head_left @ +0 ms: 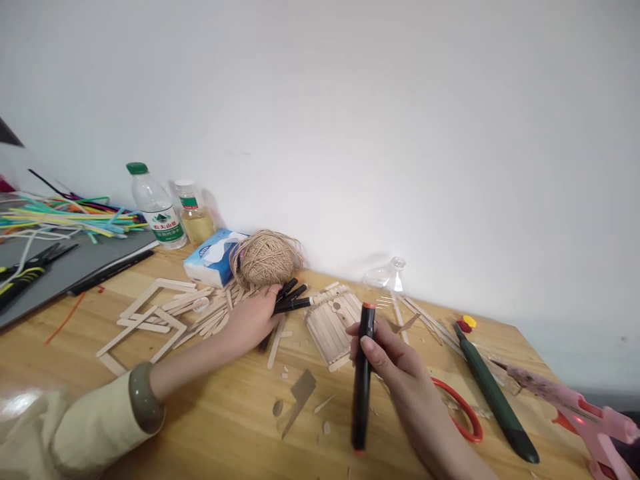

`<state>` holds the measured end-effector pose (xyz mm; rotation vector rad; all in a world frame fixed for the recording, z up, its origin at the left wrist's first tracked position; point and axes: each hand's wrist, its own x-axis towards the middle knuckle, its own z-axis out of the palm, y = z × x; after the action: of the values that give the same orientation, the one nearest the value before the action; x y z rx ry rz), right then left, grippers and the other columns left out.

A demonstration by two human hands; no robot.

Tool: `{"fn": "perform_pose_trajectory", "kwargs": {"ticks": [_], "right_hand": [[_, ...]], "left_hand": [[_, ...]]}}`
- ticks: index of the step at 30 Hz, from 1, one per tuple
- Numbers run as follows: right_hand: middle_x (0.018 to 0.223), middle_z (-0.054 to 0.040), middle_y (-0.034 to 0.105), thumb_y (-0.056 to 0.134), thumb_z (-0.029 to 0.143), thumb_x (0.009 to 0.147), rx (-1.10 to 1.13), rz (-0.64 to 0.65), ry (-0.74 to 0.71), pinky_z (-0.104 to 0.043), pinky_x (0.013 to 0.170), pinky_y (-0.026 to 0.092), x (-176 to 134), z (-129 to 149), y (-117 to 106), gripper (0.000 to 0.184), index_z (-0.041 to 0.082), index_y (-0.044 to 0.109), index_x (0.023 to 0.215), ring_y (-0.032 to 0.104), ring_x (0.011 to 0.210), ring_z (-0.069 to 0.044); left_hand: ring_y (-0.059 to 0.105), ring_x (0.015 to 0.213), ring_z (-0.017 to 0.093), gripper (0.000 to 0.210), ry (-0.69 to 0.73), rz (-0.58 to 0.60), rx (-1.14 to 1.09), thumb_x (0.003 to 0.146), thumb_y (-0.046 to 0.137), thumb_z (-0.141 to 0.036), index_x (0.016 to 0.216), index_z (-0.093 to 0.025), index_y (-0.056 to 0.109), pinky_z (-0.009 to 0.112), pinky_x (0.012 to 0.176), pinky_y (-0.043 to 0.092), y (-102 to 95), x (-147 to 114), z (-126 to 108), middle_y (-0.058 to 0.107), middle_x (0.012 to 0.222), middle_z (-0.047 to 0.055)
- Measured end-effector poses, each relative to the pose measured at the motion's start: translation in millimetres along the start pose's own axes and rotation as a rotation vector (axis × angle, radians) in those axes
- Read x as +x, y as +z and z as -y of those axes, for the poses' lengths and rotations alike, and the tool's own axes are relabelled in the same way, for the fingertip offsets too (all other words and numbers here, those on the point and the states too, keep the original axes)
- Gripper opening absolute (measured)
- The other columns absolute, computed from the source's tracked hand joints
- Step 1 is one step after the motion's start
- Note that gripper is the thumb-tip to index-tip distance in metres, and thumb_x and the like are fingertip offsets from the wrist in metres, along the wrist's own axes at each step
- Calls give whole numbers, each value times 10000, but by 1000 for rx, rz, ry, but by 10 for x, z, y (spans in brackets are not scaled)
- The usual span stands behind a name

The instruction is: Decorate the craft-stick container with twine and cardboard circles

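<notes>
My right hand [393,363] holds a black marker [363,380] with orange ends upright, thumb and fingers closed round it. To the left, my left hand [254,313] is closed over several black markers [295,300] that fan out from its fingers; its fingertips are partly hidden. Between the hands lies a small panel of wooden craft sticks [330,327], with twine along its upper edge and a brown disc on it. A ball of twine [265,257] sits just behind my left hand, against a blue and white tissue pack [213,257].
Loose craft sticks [150,327] lie at left, near a water bottle [157,210] and a jar [197,223]. Pipe cleaners [75,217] and pliers [30,270] rest on a grey board. At right are red-handled scissors [473,423], a green-handled knife [497,397] and a pink glue gun [580,413].
</notes>
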<state>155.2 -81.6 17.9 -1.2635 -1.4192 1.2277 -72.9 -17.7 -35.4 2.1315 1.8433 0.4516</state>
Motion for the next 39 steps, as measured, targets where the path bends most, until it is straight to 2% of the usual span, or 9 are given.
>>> {"fn": "perform_pose_trajectory", "kwargs": {"ticks": [8,13,15,17,20,22,26,30,39], "right_hand": [[572,44,490,522,641,771,161,173,329,-182,384,334,-287,-143,-35,478,177,601,855,421,422,-76],[579,72,431,513,639,782,158,214,381,-144,372,236,-348,-186,-83,483,175,579,898,344,408,-36],[586,75,419,512,631,788,169,239,391,-141,376,219,-338,-190,-89,479,172,575,907,327,416,-30],[582,76,406,503,619,802,172,274,401,-146,375,207,-333,-192,-83,462,171,571,892,309,417,-32],[560,74,394,473,618,821,120,400,419,-159,376,199,-363,-191,-64,449,177,557,825,283,415,-43],[557,69,382,458,632,822,79,488,443,-169,398,209,-407,-189,-53,458,184,549,804,281,441,-57],[642,43,379,432,657,819,12,568,414,-196,504,292,-482,-192,-38,483,194,562,862,315,549,-92],[752,-3,516,350,603,870,-287,651,146,-236,631,374,-465,-248,-23,458,215,590,837,456,680,-142],[642,16,580,502,446,818,-531,646,78,-209,464,304,-506,-369,-49,261,219,629,796,441,514,-114]], "left_hand": [[541,1078,346,472,72,-98,86,831,517,-408,1218,-141,470,440,876,423,-80,61,114,589,1172,167],[506,1135,277,393,186,-146,42,871,464,-373,1200,-158,490,408,966,387,-179,12,64,569,1200,131],[493,1150,230,335,325,-149,-4,894,431,-333,1177,-176,517,368,994,374,-223,-77,-56,577,1201,102],[521,1108,223,292,623,-160,-83,894,449,-283,1146,-177,552,366,969,395,-258,-201,-214,625,1130,104],[557,1044,206,267,1062,-196,75,879,482,-207,1136,-186,554,341,905,437,-271,-386,-443,657,1076,92],[596,830,198,189,1239,-300,206,868,480,-178,1013,-129,591,329,724,479,-258,-476,-548,677,856,88],[530,594,171,147,1254,-286,435,860,477,-230,786,-137,562,298,476,387,-236,-587,-638,590,653,37],[491,527,161,214,1194,-182,479,870,465,-327,732,-166,498,294,412,301,-231,-675,-656,551,600,18],[468,495,160,277,1178,-33,419,839,537,-399,684,-174,493,307,434,278,-255,-803,-631,538,548,-5]]}}
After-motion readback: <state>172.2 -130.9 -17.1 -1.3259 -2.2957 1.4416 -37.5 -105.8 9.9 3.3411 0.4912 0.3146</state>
